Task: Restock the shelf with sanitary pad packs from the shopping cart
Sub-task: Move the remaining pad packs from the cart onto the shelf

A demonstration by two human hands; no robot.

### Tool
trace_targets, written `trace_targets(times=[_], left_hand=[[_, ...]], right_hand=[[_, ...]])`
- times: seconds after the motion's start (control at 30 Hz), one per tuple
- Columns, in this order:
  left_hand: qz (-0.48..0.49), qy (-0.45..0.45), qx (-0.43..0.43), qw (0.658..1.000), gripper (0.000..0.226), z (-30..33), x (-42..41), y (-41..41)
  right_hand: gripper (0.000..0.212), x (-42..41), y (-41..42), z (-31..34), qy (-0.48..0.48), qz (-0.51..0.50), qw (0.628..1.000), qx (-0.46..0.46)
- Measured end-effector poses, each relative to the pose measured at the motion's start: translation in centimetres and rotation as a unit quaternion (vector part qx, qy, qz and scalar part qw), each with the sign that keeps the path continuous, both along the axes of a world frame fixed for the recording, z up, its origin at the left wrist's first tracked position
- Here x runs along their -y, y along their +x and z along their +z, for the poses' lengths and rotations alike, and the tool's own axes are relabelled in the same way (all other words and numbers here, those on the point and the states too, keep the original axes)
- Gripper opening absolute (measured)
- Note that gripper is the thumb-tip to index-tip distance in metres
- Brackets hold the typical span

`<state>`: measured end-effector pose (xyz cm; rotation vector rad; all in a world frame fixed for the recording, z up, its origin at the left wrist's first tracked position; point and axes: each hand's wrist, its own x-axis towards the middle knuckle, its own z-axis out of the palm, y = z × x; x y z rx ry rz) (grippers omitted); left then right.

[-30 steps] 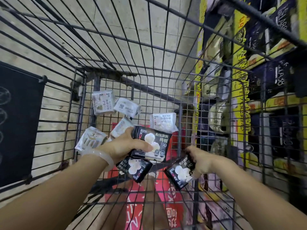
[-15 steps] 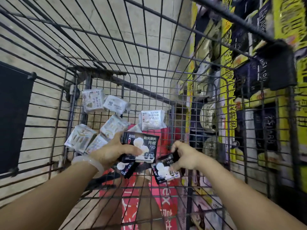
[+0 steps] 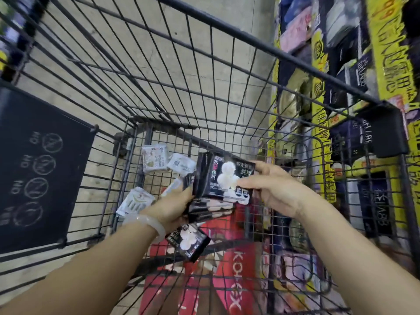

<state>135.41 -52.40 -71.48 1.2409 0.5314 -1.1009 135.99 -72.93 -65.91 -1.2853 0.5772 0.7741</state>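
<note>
Both my hands are inside the wire shopping cart (image 3: 204, 92). My left hand (image 3: 172, 208) grips a stack of black sanitary pad packs (image 3: 211, 208) from the left side. My right hand (image 3: 270, 189) pinches the top black pack (image 3: 225, 176), which shows a white flower print, by its right edge. One more black pack (image 3: 188, 242) lies on the cart floor below my left wrist. Several white packs (image 3: 154, 158) lie at the far end of the cart floor. The shelf (image 3: 354, 92) with dark and yellow packs stands to the right of the cart.
A black sign panel (image 3: 38, 167) hangs on the cart's left wall. A red box (image 3: 229, 278) with white lettering shows under the cart floor. Pale floor tiles (image 3: 204, 53) lie beyond the cart. A black corner bumper (image 3: 381, 133) sits on the cart's right rim.
My hands have come together: the pack from my right hand now sits with the ones in my left hand. The stack has risen off the cart floor. The view tilted up.
</note>
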Motion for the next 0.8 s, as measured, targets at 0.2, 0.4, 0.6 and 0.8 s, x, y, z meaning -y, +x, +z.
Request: trace_targets(times=[0.2,0.4,0.6,0.8], left_hand=[[-0.017,-0.041,-0.028,0.999,0.084,1.0,-1.3,0.3],[-0.067,-0.035,0.038,0.996,0.07,2.5,-2.1,3.5],[0.007,-0.079,0.082,0.993,0.102,4.0,-4.1,8.1],[0.01,-0.125,0.134,0.983,0.117,5.0,-4.6,9.3]], right_hand=[[0.021,-1.8,0.1,1.3,-0.04,-0.012,0.999,-0.011],[0.052,-4.5,1.2,0.8,0.074,-0.042,0.995,-0.048],[0.029,-6.0,4.9,1.8,0.058,-0.043,0.997,0.034],[0.026,-8.1,6.9,2.1,0.033,-0.013,0.996,0.08]])
